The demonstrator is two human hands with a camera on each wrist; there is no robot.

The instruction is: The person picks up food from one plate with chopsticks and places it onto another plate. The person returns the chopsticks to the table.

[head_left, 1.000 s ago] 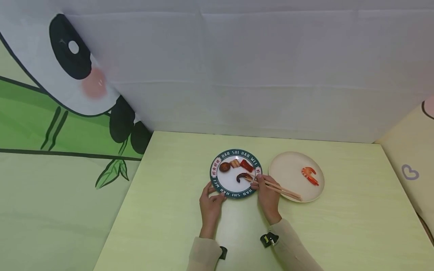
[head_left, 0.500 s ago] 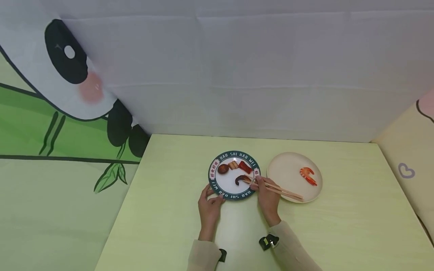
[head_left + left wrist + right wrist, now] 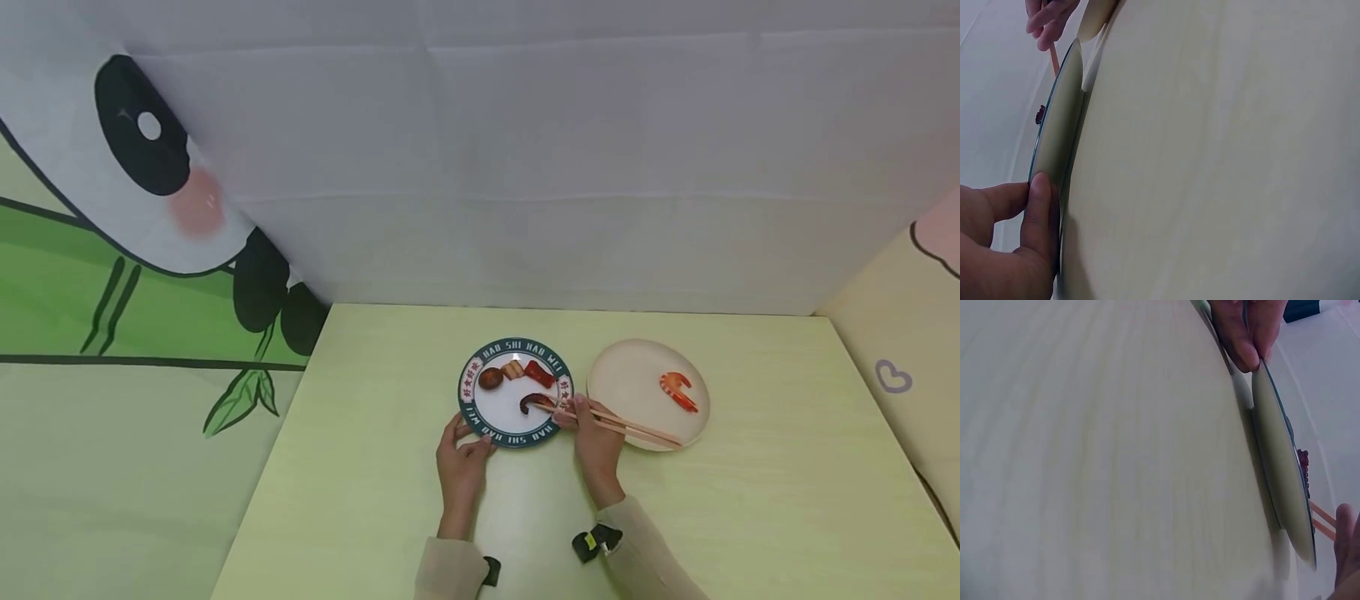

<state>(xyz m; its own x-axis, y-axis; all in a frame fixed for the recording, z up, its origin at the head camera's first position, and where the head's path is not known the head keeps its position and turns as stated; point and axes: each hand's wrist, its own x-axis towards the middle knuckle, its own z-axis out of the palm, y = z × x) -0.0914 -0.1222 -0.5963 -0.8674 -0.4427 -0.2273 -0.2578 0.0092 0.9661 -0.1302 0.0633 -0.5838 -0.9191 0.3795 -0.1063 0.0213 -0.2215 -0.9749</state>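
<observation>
A: Your pale yellow-green counter (image 3: 360, 500) carries everything. Toward its right sits a round cream plate (image 3: 633, 383).

B: Just beside that, on your left, is the round white plate with a dark green lettered rim (image 3: 498, 414).

A: Your left hand (image 3: 461, 468) pinches that rim at the near left edge, and your right hand (image 3: 597, 442) grips a pair of light wooden chopsticks (image 3: 645, 430) near the plate's right edge.

B: Your chopsticks' tips meet the dark, curled, tentacle-like piece (image 3: 537, 397) over the green-rimmed plate; whether it touches the plate, you can't tell.

A: An orange-and-white curved shrimp (image 3: 677, 396) lies on your cream plate.

B: Behind your tentacle piece are a glossy red oblong piece (image 3: 539, 374), a round brown piece (image 3: 491, 379) and, between them, a small tan striped block (image 3: 513, 369).
</observation>
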